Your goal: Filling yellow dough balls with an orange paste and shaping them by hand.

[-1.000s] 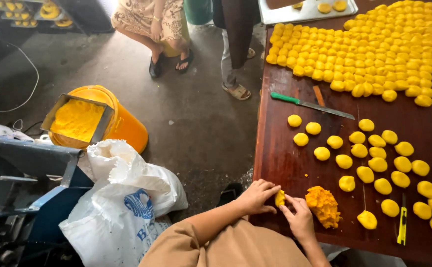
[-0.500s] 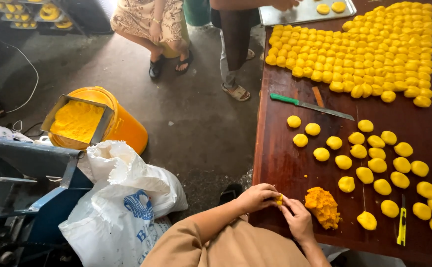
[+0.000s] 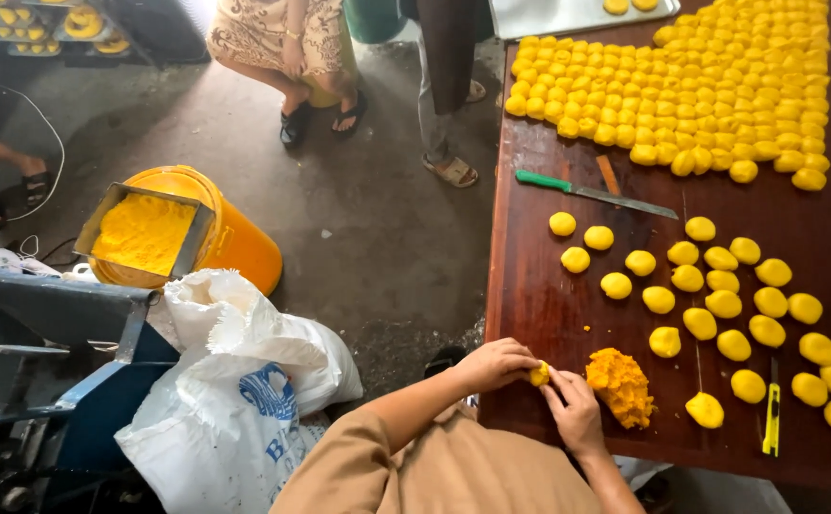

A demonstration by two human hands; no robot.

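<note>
At the near edge of the dark wooden surface [image 3: 549, 286], both of the person's hands met over a small yellow dough piece [image 3: 538, 374]. The left hand [image 3: 494, 364] was curled closed around it from 9 o'clock, and the right hand [image 3: 575, 409] pressed fingertips against it from 5 o'clock, so the piece sat pinched between the 2, just above the surface's edge. Just beside the right hand, at 3 o'clock, lay a rough orange-yellow dough lump [image 3: 621, 385]. Beyond it, toward 1 and 2 o'clock, loose yellow balls [image 3: 720, 295] were scattered apart from one another, and a yellow utility knife [image 3: 771, 415] lay at 3 o'clock near the surface's near edge. Farther off at 12 o'clock rested a green-handled knife [image 3: 592, 192], and behind that a tightly packed block of yellow balls [image 3: 711, 86] filled the far end. On the floor at 10 o'clock stood an orange bucket [image 3: 235, 243] with a metal tray of yellow paste [image 3: 144, 228] resting on top, and a white sack [image 3: 235, 390] slumped at 9 o'clock. 2 other people's legs showed at 11 o'clock.
</note>
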